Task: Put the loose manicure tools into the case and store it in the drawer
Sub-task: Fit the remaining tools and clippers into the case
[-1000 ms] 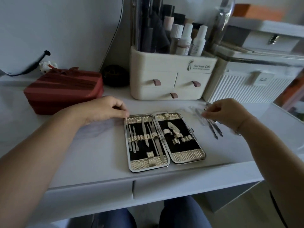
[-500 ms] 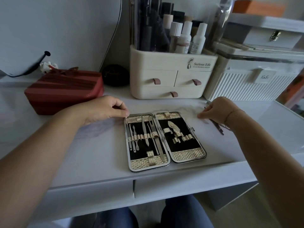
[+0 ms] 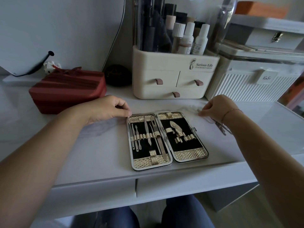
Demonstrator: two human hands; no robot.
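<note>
The manicure case (image 3: 190,154) lies open flat on the white desk, gold-lined, with several metal tools strapped in its left half and a clipper in its right half. My left hand (image 3: 107,110) rests curled against the case's top left corner, with nothing visible in it. My right hand (image 3: 217,107) is just right of the case, its fingertips pinched on the thin end of a loose manicure tool (image 3: 199,112) on the desk. More loose tools (image 3: 222,130) stick out from under my right wrist. Two desk drawers (image 3: 189,183) below the front edge are closed.
A cream cosmetics organiser (image 3: 172,76) with small drawers stands right behind the case. A white ribbed box (image 3: 256,89) is at the back right, a red pouch (image 3: 69,89) at the back left. My knees show under the desk.
My right hand has slid left toward the case, over the loose tools, and its fingers have pinched together. The left hand has stayed at the case's corner.
</note>
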